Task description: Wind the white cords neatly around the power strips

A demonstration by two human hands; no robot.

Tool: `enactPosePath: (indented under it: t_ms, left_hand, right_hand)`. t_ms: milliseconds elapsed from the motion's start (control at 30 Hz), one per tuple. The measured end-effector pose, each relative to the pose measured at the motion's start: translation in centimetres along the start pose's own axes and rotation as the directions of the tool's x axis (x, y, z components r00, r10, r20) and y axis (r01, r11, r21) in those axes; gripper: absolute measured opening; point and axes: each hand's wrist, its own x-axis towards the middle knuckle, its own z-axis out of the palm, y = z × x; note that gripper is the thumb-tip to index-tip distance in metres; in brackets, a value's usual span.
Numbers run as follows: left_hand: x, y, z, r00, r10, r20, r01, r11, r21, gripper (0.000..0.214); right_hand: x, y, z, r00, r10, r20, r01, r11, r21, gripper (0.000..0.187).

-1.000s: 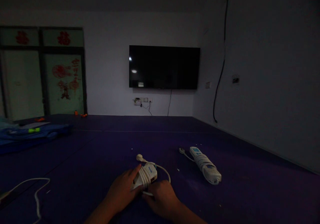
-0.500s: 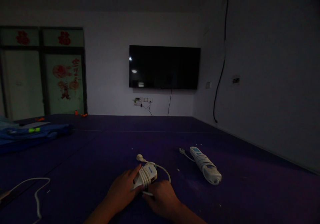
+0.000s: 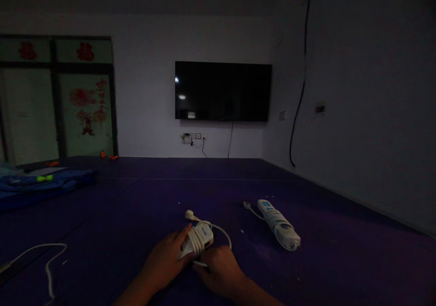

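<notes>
A white power strip [image 3: 206, 234] lies at the lower middle, its own cord [image 3: 195, 242] wound several times around its body. My left hand [image 3: 165, 258] grips the strip from the left, fingers over the coils. Close against its right side, my right hand [image 3: 220, 267] is closed on the cord, and a short piece of cord shows beside its fingers. The plug [image 3: 189, 214] rests beyond the strip, and its lead curves right and back toward my right hand. My fingertips are partly hidden.
A second power strip [image 3: 289, 238], wrapped in its cord, lies to the right with its plug [image 3: 247, 205]. Loose white cable [image 3: 49, 269] runs at lower left. Blue cloth [image 3: 68, 181] is heaped at left on the purple surface [image 3: 153, 197]. A television [image 3: 223, 91] hangs ahead.
The view has shifted very slightly. Both hands keep the same hold on the strip and cord, with no clear movement of either.
</notes>
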Motion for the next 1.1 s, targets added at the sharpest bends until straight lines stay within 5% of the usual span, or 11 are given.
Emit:
enactPosePath:
  t_ms: [1100]
  left_hand:
    - [0.06,0.02,-0.11,1.0,0.004,0.015,-0.005,1.0,0.014,0.062]
  right_hand:
    - [0.02,-0.09,-0.11,1.0,0.005,0.013,-0.005,1.0,-0.009,0.024]
